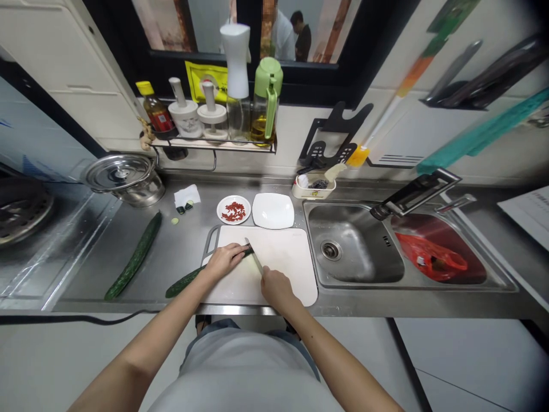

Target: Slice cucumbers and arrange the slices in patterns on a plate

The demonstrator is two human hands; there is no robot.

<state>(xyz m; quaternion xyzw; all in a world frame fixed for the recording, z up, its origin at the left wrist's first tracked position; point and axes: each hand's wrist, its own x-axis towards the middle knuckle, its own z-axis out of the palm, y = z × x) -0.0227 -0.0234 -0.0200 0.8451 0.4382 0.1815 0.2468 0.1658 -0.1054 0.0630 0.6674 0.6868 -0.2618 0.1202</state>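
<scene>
My left hand (pixel 225 259) is closed over a dark green cucumber (pixel 184 282), which lies slantwise across the white cutting board (pixel 283 246) and sticks out past its left side. Wrapped round a handle, my right hand (pixel 277 289) holds a knife (pixel 256 259). The blade stands at the cucumber's far end, just right of my left fingertips. Beyond the board are a small white plate (pixel 221 209) with red bits (pixel 234 212) and a white square dish (pixel 273 210). A second cucumber (pixel 136 257) rests on the steel counter at the left.
Cucumber ends (pixel 180 210) lie by a white tissue (pixel 187 195). A lidded steel pot (pixel 141 186) stands back left. To the right is a double sink (pixel 355 257) with a tap (pixel 412 194) and a red plastic bag (pixel 433 257). Bottles line a wall shelf (pixel 214 145).
</scene>
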